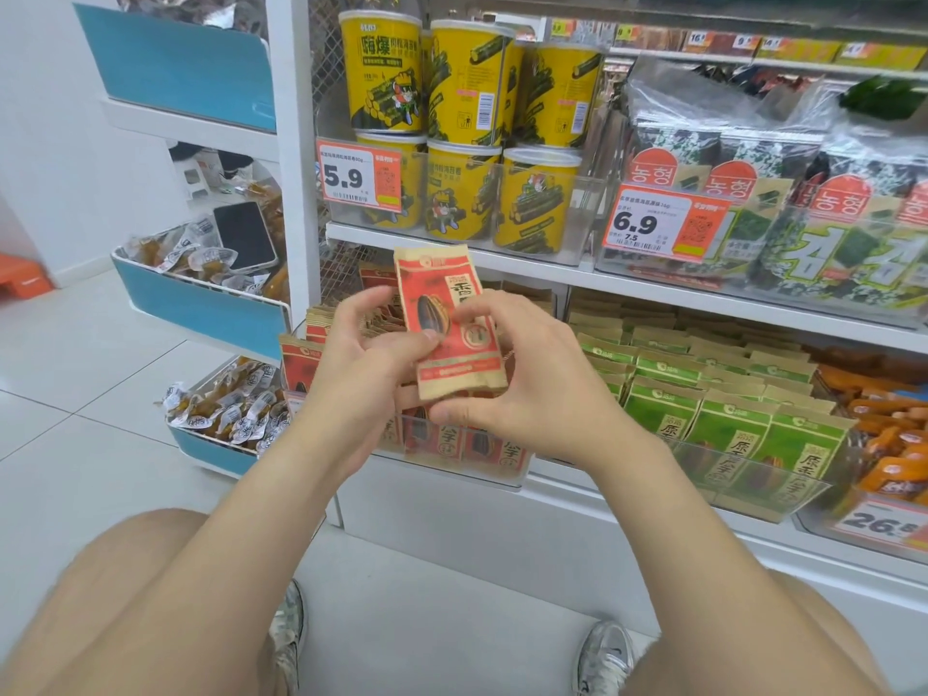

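I hold a red and tan packet of sunflower seeds [447, 319] upright in front of the low shelf. My left hand [361, 364] pinches its left edge with the thumb across the front. My right hand [522, 374] grips its right side and bottom, thumb under the lower edge. Behind and below the packet, a clear bin [472, 469] holds several more red packets of the same kind [301, 364], partly hidden by my hands.
Green seed packets [723, 424] fill the bin to the right, orange snacks [884, 434] beyond. Yellow seaweed-roll tubs [467, 143] and seaweed packs [783, 203] stand on the shelf above. Blue side bins [201, 303] at left hold wrapped snacks and a phone [244, 236]. My knees and shoes are below.
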Demonstrator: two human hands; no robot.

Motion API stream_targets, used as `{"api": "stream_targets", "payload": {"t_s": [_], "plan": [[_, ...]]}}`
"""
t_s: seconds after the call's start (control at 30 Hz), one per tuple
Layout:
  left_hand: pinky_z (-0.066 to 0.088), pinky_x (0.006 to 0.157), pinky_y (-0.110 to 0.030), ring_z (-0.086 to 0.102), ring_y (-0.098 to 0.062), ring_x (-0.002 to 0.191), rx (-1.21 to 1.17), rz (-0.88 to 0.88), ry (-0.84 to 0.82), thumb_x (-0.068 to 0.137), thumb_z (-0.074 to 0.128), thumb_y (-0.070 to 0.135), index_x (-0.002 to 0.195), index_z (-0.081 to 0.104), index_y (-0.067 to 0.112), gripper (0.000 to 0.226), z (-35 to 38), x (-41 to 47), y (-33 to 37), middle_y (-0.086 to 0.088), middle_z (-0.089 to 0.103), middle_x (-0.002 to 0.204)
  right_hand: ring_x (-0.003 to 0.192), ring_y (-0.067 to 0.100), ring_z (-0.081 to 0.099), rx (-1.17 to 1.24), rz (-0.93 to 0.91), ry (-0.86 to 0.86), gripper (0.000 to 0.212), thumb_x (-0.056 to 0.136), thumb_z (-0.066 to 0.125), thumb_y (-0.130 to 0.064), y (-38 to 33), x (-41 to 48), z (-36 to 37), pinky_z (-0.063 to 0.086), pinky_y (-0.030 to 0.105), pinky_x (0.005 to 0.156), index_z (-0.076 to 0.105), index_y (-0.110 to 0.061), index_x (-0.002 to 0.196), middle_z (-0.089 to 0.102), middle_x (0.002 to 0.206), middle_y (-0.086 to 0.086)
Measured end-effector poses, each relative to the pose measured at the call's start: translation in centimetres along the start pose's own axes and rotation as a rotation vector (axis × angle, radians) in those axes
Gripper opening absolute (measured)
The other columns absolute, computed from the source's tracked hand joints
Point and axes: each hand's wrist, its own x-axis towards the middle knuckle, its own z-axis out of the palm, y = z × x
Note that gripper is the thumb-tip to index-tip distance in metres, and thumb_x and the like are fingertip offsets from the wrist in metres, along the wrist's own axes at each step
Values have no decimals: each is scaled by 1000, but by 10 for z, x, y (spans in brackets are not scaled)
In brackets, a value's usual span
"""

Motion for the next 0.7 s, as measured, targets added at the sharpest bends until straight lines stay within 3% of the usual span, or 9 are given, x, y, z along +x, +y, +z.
{"api": "stream_targets", "payload": {"t_s": [0.07, 0.13, 0.23, 0.33, 0.43, 0.5, 0.63, 0.7], "plan": [[68, 75, -44, 80, -34, 101, -81, 4, 1, 103, 64, 1, 144, 50, 29, 52, 0, 0, 5, -15, 80, 114, 135, 8, 56, 6, -56, 4, 79, 77, 96, -40, 5, 0, 0, 48, 37, 113, 61, -29, 147, 60, 147, -10], [67, 73, -42, 80, -28, 99, -21, 34, -10, 105, 65, 8, 141, 59, 28, 42, 0, 0, 8, -11, 81, 114, 137, 12, 57, 5, -115, 104, 61, 89, 87, -25, 6, 1, 0, 48, 38, 114, 66, -27, 146, 61, 148, -4], [62, 63, -37, 77, -16, 89, 178, 117, 5, 105, 67, 30, 135, 68, 35, 31, -1, -1, 8, -3, 80, 111, 126, 12, 61, 20, -140, 285, 50, 92, 82, -7, 3, 1, -1, 47, 23, 107, 74, -24, 137, 64, 134, 0], [61, 67, -32, 75, -15, 104, 296, 209, 9, 109, 59, 36, 126, 76, 35, 24, 0, -1, 9, 0, 77, 120, 105, 11, 58, 55, -131, 403, 39, 88, 89, -16, -2, 0, -2, 42, 17, 96, 80, -22, 125, 57, 110, -2], [62, 83, -38, 74, -24, 114, 288, 229, -2, 112, 50, 44, 108, 85, 22, 41, 1, -1, 10, -10, 75, 124, 97, 22, 53, 28, -139, 474, 25, 90, 85, -35, -6, 1, 1, 45, 30, 89, 84, -21, 111, 49, 101, 3], [59, 94, -44, 75, -26, 110, 285, 243, -33, 110, 39, 56, 101, 86, 19, 61, 4, -2, 11, -13, 79, 115, 100, 23, 56, 2, -161, 465, 23, 95, 78, -37, -8, 0, 5, 48, 40, 89, 82, -17, 107, 56, 104, 2], [60, 93, -42, 77, -26, 106, 210, 259, -163, 100, 33, 70, 103, 86, 26, 69, 9, -9, 10, -12, 81, 106, 95, 19, 59, -97, -150, 443, 31, 107, 59, -42, -10, 1, 8, 46, 42, 84, 75, -15, 110, 67, 101, -4], [65, 85, -39, 78, -26, 105, 228, 276, -195, 106, 42, 56, 114, 82, 20, 54, 11, -13, 9, -12, 81, 105, 92, 19, 58, -72, -123, 466, 38, 111, 48, -43, -11, 1, 8, 45, 39, 80, 72, -13, 108, 64, 98, -3]]}}
